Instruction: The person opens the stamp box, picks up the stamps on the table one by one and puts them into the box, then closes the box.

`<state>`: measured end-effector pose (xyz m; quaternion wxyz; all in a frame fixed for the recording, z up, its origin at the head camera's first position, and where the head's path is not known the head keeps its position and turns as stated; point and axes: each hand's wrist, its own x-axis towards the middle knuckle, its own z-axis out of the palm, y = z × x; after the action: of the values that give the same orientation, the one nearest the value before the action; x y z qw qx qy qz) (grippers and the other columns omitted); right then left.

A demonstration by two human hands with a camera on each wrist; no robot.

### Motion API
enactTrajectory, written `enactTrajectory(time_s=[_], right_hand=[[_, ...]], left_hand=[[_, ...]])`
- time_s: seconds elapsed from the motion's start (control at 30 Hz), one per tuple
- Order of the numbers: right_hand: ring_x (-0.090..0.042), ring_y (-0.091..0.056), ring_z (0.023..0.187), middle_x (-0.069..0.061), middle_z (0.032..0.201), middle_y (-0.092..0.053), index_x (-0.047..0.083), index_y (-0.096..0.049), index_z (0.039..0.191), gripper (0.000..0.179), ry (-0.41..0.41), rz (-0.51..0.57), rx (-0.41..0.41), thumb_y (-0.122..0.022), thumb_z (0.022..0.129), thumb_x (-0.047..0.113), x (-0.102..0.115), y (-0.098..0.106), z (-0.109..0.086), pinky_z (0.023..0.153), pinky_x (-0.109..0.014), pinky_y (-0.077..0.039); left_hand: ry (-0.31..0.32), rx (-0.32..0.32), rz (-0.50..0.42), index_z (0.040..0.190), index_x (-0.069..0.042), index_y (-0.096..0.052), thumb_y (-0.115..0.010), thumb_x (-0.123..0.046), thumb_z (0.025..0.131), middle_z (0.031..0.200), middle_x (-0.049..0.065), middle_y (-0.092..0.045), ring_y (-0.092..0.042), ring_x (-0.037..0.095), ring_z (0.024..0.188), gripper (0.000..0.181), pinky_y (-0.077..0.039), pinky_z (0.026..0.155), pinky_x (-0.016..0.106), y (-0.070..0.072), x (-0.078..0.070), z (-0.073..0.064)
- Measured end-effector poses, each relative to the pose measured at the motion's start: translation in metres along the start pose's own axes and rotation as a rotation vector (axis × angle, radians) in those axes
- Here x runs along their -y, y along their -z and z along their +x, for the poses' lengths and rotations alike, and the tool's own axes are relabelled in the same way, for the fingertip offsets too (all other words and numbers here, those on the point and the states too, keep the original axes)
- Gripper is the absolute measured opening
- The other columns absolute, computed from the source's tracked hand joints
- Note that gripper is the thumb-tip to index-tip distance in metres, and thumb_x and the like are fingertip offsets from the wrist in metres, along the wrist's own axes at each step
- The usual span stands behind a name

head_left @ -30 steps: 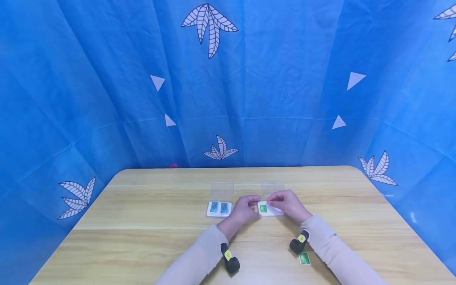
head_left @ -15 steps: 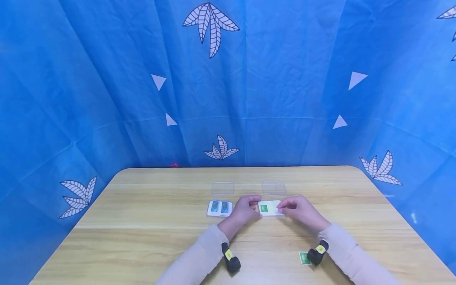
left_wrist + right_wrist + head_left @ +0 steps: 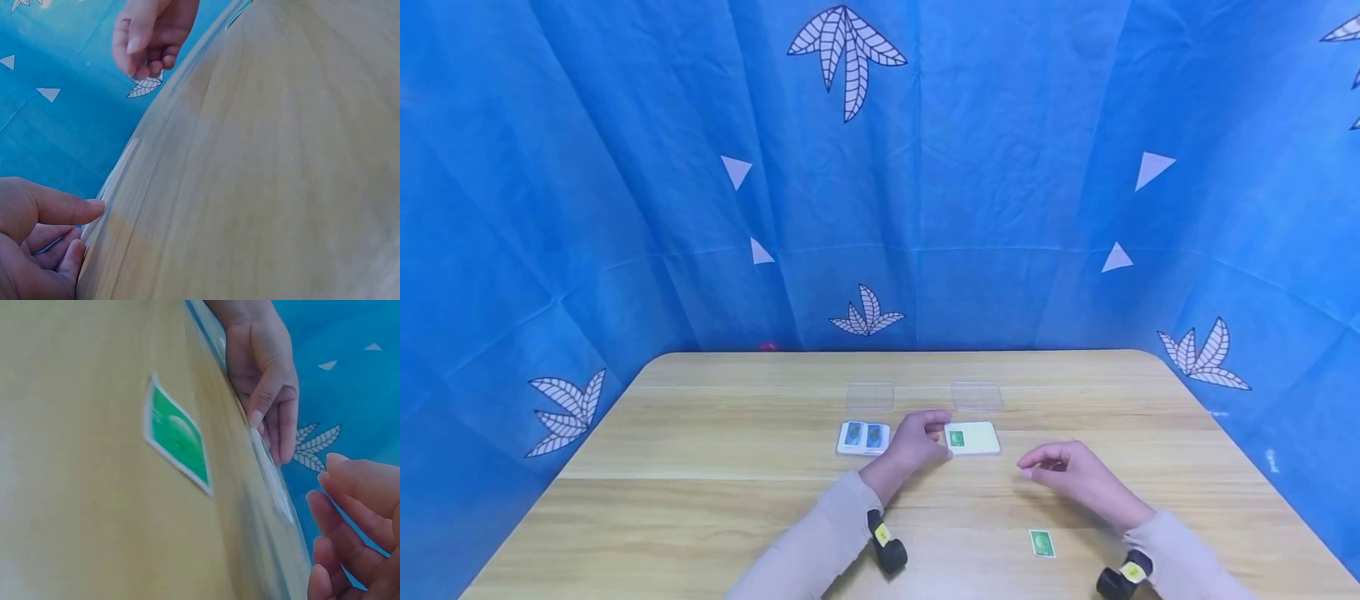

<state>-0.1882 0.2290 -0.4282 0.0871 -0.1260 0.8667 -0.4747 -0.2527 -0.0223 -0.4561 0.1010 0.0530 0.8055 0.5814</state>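
My left hand (image 3: 917, 442) holds the left end of a small white rectangular case (image 3: 980, 437), thumb at its near corner and index finger at the far one. On the left part of the case lies a green stamp-like picture card (image 3: 957, 438). To the right, my right hand (image 3: 1078, 479) is off the case, fingers loosely bent with nothing between them; the right wrist view shows gaps between its fingers (image 3: 340, 534). A second green stamp-like card (image 3: 1042, 543), white-edged, lies on the table below the right hand.
Left of my left hand is another white case (image 3: 870, 450) bearing two blue picture cards. Farther back, two clear plastic covers, the left cover (image 3: 870, 397) and the right cover (image 3: 977, 396), lie on the wooden table (image 3: 715, 442). A blue curtain (image 3: 1000, 208) hangs behind.
My right hand has left the white case and moved right and toward me, uncovering the case's right part and the loose green card. My left hand stays at the case's left end.
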Motion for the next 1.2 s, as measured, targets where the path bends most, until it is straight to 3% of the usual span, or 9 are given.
enactTrajectory(time_s=[0.17, 0.33, 0.6, 0.8, 1.03, 1.2], right_hand=[[-0.007, -0.060, 0.087, -0.010, 0.103, -0.068, 0.003, -0.068, 0.104, 0.027, -0.011, 0.041, 0.041, -0.067, 0.085, 0.022, -0.005, 0.000, -0.017, 0.075, -0.020, -0.050], [-0.004, -0.060, 0.088, -0.011, 0.104, -0.068, 0.001, -0.066, 0.108, 0.028, 0.015, 0.075, 0.076, -0.065, 0.087, 0.019, -0.012, -0.003, -0.033, 0.073, -0.021, -0.051], [-0.005, -0.059, 0.081, -0.004, 0.095, -0.069, 0.000, -0.065, 0.107, 0.026, 0.071, 0.071, 0.053, -0.065, 0.087, 0.016, -0.016, -0.008, -0.052, 0.067, -0.021, -0.051], [-0.006, -0.056, 0.077, -0.002, 0.092, -0.067, -0.001, -0.065, 0.108, 0.027, 0.090, 0.065, 0.058, -0.066, 0.085, 0.014, -0.014, -0.010, -0.057, 0.062, -0.022, -0.050], [-0.006, -0.056, 0.079, -0.004, 0.096, -0.066, 0.001, -0.067, 0.106, 0.028, 0.059, 0.059, 0.062, -0.069, 0.083, 0.017, -0.012, -0.010, -0.060, 0.066, -0.022, -0.051], [-0.004, -0.057, 0.084, -0.007, 0.102, -0.065, 0.005, -0.070, 0.101, 0.025, 0.095, 0.022, 0.051, -0.072, 0.081, 0.020, -0.013, -0.012, -0.060, 0.071, -0.020, -0.052]], left_hand=[[-0.001, 0.003, -0.004, 0.117, -0.008, -0.064, -0.074, 0.012, 0.063, 0.110, 0.006, -0.061, -0.058, 0.023, 0.100, 0.058, -0.053, 0.086, 0.029, 0.000, -0.002, -0.001], [-0.003, 0.003, -0.003, 0.117, -0.010, -0.064, -0.074, 0.011, 0.062, 0.110, 0.005, -0.061, -0.058, 0.022, 0.100, 0.059, -0.053, 0.086, 0.028, 0.000, -0.002, -0.001], [0.012, 0.004, -0.014, 0.116, -0.011, -0.065, -0.074, 0.012, 0.062, 0.109, 0.004, -0.061, -0.057, 0.020, 0.099, 0.059, -0.054, 0.084, 0.027, 0.000, -0.002, -0.002], [0.024, 0.003, -0.010, 0.116, -0.012, -0.065, -0.074, 0.011, 0.063, 0.110, 0.003, -0.061, -0.057, 0.022, 0.101, 0.059, -0.053, 0.086, 0.028, 0.000, -0.003, -0.002], [0.024, 0.002, 0.004, 0.117, -0.013, -0.064, -0.074, 0.010, 0.064, 0.111, 0.003, -0.061, -0.057, 0.021, 0.102, 0.059, -0.053, 0.086, 0.027, 0.000, -0.002, 0.000], [0.016, -0.001, 0.015, 0.117, -0.013, -0.065, -0.074, 0.009, 0.064, 0.111, 0.004, -0.061, -0.057, 0.021, 0.101, 0.059, -0.053, 0.086, 0.028, 0.000, -0.002, 0.000]])
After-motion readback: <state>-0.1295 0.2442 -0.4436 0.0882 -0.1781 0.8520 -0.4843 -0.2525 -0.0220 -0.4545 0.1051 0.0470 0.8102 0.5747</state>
